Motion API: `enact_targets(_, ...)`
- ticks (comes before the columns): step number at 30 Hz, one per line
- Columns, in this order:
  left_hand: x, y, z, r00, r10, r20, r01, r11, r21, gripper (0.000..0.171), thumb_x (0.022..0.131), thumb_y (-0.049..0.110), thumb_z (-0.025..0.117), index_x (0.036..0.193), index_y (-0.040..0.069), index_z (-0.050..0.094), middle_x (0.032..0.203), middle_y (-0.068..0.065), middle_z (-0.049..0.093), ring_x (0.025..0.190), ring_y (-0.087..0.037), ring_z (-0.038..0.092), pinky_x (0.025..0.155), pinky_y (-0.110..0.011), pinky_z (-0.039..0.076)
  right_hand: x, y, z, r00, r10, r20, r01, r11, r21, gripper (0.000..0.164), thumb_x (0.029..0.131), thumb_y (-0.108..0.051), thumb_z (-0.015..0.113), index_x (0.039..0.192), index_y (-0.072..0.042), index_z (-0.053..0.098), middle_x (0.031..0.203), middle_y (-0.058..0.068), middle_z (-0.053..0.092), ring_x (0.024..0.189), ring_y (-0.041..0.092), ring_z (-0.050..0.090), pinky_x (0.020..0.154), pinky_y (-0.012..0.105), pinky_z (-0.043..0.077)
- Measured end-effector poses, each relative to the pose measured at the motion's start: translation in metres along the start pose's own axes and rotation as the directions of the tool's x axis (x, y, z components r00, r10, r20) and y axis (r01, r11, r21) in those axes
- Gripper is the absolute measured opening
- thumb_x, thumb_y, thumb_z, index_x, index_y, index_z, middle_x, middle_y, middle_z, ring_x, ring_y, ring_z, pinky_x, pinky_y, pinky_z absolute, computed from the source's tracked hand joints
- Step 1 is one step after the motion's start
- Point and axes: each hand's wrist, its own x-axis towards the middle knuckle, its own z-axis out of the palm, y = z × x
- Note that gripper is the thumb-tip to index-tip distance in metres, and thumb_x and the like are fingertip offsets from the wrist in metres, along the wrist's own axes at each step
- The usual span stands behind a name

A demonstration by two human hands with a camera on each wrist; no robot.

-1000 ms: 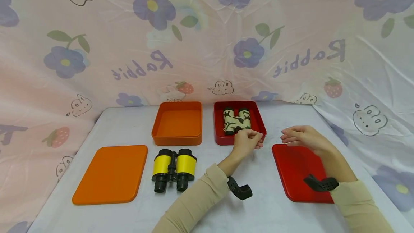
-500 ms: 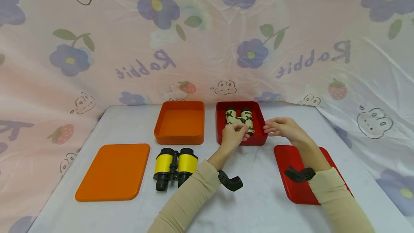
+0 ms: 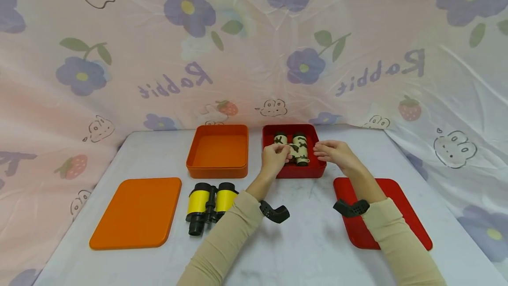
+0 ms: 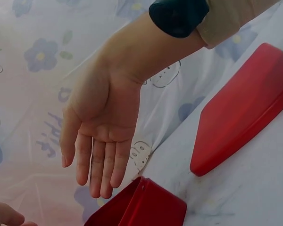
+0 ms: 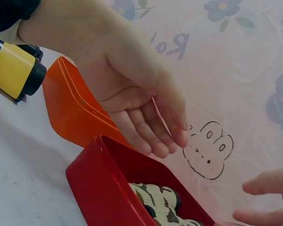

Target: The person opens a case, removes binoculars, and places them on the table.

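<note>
Camouflage binoculars (image 3: pixel 301 151) lie inside the red box (image 3: pixel 301 173) at the back of the table, partly covered by my left hand in the head view. My left hand (image 3: pixel 274 160) hovers over the box's left side, fingers loosely bent; the right wrist view shows this left hand (image 5: pixel 132 103) holding nothing. At the box's right side is my right hand (image 3: pixel 337 156), fingers extended toward the binoculars; its palm faces the left wrist camera, where the right hand (image 4: pixel 106 127) is also bare. Whether either hand touches the box is unclear.
An orange box (image 3: pixel 217 172) stands left of the red one. Yellow-and-black binoculars (image 3: pixel 198 202) lie before it, partly behind my left sleeve. An orange lid (image 3: pixel 136 213) lies at far left. Under my right forearm is a red lid (image 3: pixel 392 189). A printed curtain (image 3: pixel 238 56) hangs behind.
My left hand has moved left and slightly up, from the red box's front right to its left side. My right hand has moved left, from above the red lid to the box's right side.
</note>
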Motion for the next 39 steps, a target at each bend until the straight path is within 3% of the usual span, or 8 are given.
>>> enact_targets(5, 0.007, -0.002, -0.005, 0.999, 0.006, -0.046, -0.003, 0.998, 0.069, 0.026, 0.096, 0.018, 0.059, 0.105, -0.003, 0.071, 0.096, -0.022, 0.073, 0.086, -0.033, 0.069, 0.065, -0.020, 0.055, 0.009, -0.004, 0.009, 0.998, 0.053, -0.012, -0.052, 0.996, 0.078, 0.058, 0.104, -0.026, 0.039, 0.147, 0.011, 0.026, 0.152, 0.030, 0.032, 0.139, 0.039, 0.040, 0.113, 0.039, 0.036)
enact_targets(10, 0.013, -0.004, -0.008, 0.996, -0.010, -0.089, 0.019, 0.995, 0.100, 0.026, 0.095, 0.018, 0.058, 0.108, 0.000, 0.071, 0.104, -0.016, 0.072, 0.092, -0.024, 0.066, 0.072, -0.023, 0.054, 0.018, -0.004, 0.016, 0.995, 0.101, -0.012, -0.098, 0.982, 0.160, 0.059, 0.104, -0.026, 0.037, 0.148, 0.011, 0.022, 0.156, 0.029, 0.025, 0.145, 0.041, 0.030, 0.119, 0.046, 0.029)
enact_targets(14, 0.018, -0.006, -0.008, 0.994, -0.049, -0.094, 0.057, 0.994, 0.089, 0.027, 0.096, 0.019, 0.057, 0.112, 0.001, 0.069, 0.111, -0.016, 0.070, 0.099, -0.025, 0.064, 0.081, -0.028, 0.056, 0.025, -0.003, 0.020, 0.989, 0.146, -0.009, -0.142, 0.974, 0.176, 0.060, 0.104, -0.025, 0.038, 0.149, 0.011, 0.019, 0.158, 0.028, 0.021, 0.147, 0.040, 0.025, 0.121, 0.046, 0.026)
enact_targets(19, 0.027, -0.010, -0.007, 0.990, -0.135, -0.041, 0.136, 0.991, 0.006, 0.039, 0.099, 0.024, 0.050, 0.128, 0.000, 0.058, 0.128, -0.017, 0.062, 0.114, -0.030, 0.062, 0.097, -0.037, 0.054, 0.031, -0.003, 0.025, 0.982, 0.187, 0.007, -0.185, 0.964, 0.191, 0.062, 0.104, -0.025, 0.038, 0.150, 0.009, 0.015, 0.160, 0.026, 0.014, 0.150, 0.040, 0.017, 0.124, 0.046, 0.022)
enact_targets(24, 0.035, -0.013, -0.007, 0.973, -0.229, 0.022, 0.230, 0.972, -0.053, 0.049, 0.102, 0.032, 0.042, 0.140, 0.002, 0.047, 0.141, -0.017, 0.053, 0.125, -0.032, 0.055, 0.109, -0.044, 0.045, 0.037, -0.002, 0.029, 0.976, 0.216, -0.001, -0.211, 0.957, 0.199, 0.063, 0.103, -0.025, 0.039, 0.151, 0.008, 0.014, 0.162, 0.024, 0.011, 0.150, 0.040, 0.013, 0.125, 0.046, 0.020)
enact_targets(39, 0.043, -0.020, -0.005, 0.950, -0.289, 0.116, 0.298, 0.953, -0.064, 0.059, 0.104, 0.038, 0.035, 0.149, 0.001, 0.032, 0.150, -0.018, 0.040, 0.140, -0.032, 0.039, 0.121, -0.047, 0.030, 0.053, 0.012, 0.035, 0.966, 0.260, -0.003, -0.251, 0.936, 0.249, 0.065, 0.103, -0.023, 0.039, 0.150, 0.011, 0.009, 0.161, 0.026, 0.006, 0.152, 0.037, 0.009, 0.126, 0.044, 0.015)
